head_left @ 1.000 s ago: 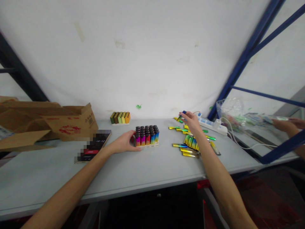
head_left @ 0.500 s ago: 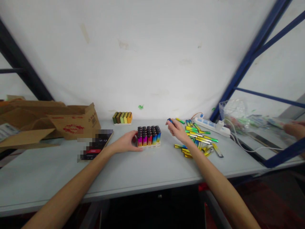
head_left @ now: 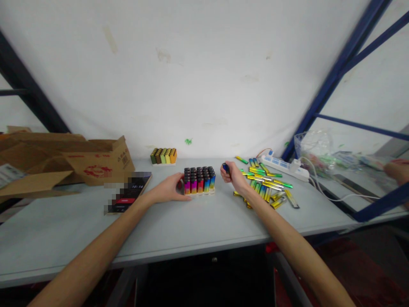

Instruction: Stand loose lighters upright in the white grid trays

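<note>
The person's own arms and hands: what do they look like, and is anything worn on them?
The left hand and right hand are ungloved. Both left forearm and right forearm are bare, with no sleeve, watch or bracelet visible. Rings are too small to tell.

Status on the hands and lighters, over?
Left hand around left end of lighter tray. Right hand gripping one lighter, apart from tray. Loose lighters farther right.
</note>
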`<control>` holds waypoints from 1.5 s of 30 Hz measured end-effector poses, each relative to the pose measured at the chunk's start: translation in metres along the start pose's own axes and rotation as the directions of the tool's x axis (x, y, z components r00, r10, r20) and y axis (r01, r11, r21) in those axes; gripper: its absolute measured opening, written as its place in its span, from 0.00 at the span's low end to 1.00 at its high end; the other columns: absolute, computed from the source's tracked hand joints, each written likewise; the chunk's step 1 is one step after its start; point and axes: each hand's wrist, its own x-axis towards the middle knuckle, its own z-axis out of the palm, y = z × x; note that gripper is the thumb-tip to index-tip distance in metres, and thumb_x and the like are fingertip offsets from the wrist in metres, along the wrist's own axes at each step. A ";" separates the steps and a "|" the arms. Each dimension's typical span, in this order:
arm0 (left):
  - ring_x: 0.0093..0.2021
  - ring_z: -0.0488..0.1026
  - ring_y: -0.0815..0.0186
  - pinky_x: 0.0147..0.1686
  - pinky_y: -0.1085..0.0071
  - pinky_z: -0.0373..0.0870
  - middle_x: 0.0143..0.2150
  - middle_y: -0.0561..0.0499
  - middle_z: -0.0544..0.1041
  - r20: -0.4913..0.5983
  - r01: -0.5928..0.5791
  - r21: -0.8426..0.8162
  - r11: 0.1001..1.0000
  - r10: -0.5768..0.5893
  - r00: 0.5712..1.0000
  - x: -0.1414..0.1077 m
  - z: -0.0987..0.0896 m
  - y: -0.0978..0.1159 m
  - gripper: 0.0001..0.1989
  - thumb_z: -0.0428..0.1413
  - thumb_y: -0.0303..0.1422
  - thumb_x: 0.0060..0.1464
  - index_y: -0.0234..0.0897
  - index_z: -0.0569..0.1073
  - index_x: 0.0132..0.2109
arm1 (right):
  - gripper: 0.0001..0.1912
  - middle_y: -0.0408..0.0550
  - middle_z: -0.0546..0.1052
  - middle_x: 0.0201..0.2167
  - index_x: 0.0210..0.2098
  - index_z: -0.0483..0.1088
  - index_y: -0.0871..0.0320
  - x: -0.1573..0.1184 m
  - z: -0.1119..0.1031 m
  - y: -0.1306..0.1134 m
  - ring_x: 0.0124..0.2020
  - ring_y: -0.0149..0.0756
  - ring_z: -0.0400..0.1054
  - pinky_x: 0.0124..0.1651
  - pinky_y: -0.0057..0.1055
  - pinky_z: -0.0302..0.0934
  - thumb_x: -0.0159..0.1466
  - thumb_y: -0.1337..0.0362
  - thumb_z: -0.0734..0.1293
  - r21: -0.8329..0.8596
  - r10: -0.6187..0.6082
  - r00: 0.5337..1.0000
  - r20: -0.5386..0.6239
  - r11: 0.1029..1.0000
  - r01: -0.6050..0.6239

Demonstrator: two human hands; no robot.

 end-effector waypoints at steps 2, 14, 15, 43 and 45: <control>0.44 0.76 0.48 0.45 0.57 0.73 0.47 0.43 0.80 0.005 0.012 0.016 1.000 -0.012 1.000 0.000 -0.001 0.002 0.39 0.69 0.57 0.36 0.37 0.73 0.50 | 0.17 0.35 0.48 0.18 0.22 0.54 0.53 -0.001 0.001 0.000 0.18 0.27 0.37 0.22 0.27 0.34 0.61 0.50 0.58 -0.024 0.002 1.000 -0.030 1.000 -0.003; 0.45 0.77 0.49 0.45 0.58 0.72 0.48 0.43 0.80 0.008 0.007 -0.026 1.000 -0.007 1.000 0.000 -0.001 0.002 0.40 0.69 0.56 0.36 0.37 0.74 0.52 | 0.26 0.35 0.53 0.20 0.28 0.63 0.55 0.000 0.000 0.000 0.18 0.26 0.43 0.22 0.25 0.38 0.64 0.38 0.60 0.016 -0.018 1.000 0.011 1.000 0.018; 0.45 0.77 0.50 0.45 0.58 0.72 0.48 0.43 0.80 0.010 0.007 -0.016 1.000 -0.007 1.000 0.000 -0.001 0.001 0.39 0.68 0.56 0.36 0.37 0.74 0.52 | 0.28 0.36 0.55 0.21 0.31 0.66 0.56 0.000 0.000 -0.001 0.19 0.26 0.45 0.22 0.25 0.41 0.64 0.35 0.60 0.036 -0.031 0.999 0.015 0.999 0.030; 0.46 0.76 0.50 0.45 0.60 0.72 0.49 0.42 0.80 0.009 -0.038 -0.039 0.999 0.038 0.999 0.002 0.004 -0.011 0.42 0.68 0.56 0.37 0.36 0.73 0.55 | 0.19 0.48 0.82 0.30 0.40 0.76 0.58 -0.018 -0.018 -0.007 0.32 0.40 0.79 0.36 0.32 0.72 0.62 0.48 0.74 -0.602 -0.221 0.935 0.279 0.718 0.349; 0.45 0.76 0.50 0.45 0.60 0.72 0.49 0.43 0.80 0.011 -0.039 -0.042 0.998 0.040 0.999 0.002 0.005 -0.013 0.42 0.68 0.56 0.37 0.36 0.73 0.55 | 0.20 0.47 0.82 0.30 0.39 0.75 0.58 -0.018 -0.014 -0.006 0.32 0.39 0.79 0.37 0.32 0.72 0.62 0.47 0.74 -0.642 -0.233 0.927 0.293 0.671 0.371</control>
